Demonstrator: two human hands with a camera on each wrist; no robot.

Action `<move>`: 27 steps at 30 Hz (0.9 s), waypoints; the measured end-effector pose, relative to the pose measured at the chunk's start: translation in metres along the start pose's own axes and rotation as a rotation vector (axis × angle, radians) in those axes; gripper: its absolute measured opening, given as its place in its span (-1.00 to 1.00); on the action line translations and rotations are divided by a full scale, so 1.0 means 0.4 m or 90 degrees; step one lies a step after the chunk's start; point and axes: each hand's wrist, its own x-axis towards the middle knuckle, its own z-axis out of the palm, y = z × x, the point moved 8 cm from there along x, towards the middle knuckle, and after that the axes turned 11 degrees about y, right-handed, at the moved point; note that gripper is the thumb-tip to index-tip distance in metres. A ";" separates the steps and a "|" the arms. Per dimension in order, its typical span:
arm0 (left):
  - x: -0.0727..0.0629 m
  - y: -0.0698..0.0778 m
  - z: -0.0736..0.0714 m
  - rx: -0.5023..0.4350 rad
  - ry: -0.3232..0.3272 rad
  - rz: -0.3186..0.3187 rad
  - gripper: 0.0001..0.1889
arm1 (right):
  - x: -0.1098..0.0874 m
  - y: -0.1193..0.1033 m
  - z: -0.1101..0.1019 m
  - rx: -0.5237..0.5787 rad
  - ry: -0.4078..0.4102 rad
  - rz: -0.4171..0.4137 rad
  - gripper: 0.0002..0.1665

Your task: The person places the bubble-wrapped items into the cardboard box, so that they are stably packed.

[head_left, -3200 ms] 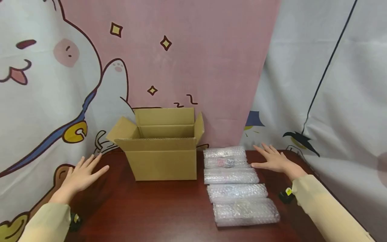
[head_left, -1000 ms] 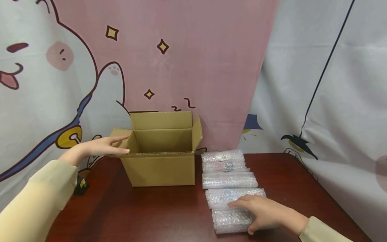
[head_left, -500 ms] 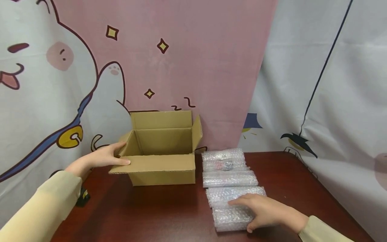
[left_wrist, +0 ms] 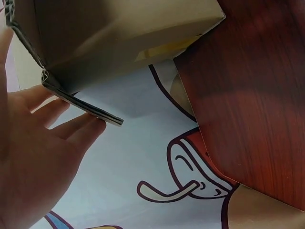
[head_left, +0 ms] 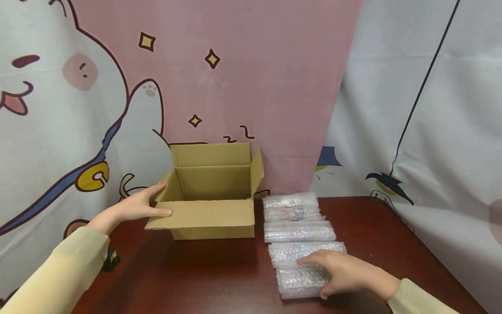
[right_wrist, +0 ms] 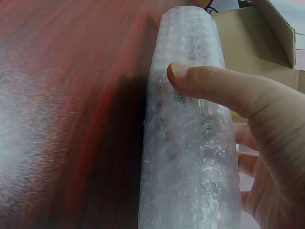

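An open cardboard box (head_left: 213, 213) stands at the table's back, its front flap (head_left: 208, 213) folded outward. At its near left corner is my left hand (head_left: 135, 206), thumb on the front flap and fingers against the outside of the left side flap (left_wrist: 86, 105). My right hand (head_left: 345, 272) grips the nearest bubble-wrapped package (head_left: 300, 282), thumb on the near side in the right wrist view and fingers round the far side. What is inside this package (right_wrist: 186, 152) is too blurred to tell. The package lies on the table.
Behind the gripped package, more bubble-wrapped packages (head_left: 300, 231) lie in a column right of the box. The dark red wooden table (head_left: 204, 274) bears everything. A printed cartoon curtain (head_left: 274, 87) hangs close behind the box, and a pale curtain (head_left: 443, 152) borders the right side.
My left hand has come from beside the box onto its corner; the front flap has gone down and outward, the left flap up. My right hand came to the nearest package, then stayed there.
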 end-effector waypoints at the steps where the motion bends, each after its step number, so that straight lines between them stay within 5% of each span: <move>1: -0.001 0.000 0.000 0.000 0.000 -0.001 0.09 | 0.003 -0.002 -0.002 0.000 0.002 -0.003 -0.05; 27: 0.001 -0.006 0.002 0.013 0.003 -0.003 0.10 | 0.104 -0.091 -0.160 0.031 -0.046 0.024 -0.04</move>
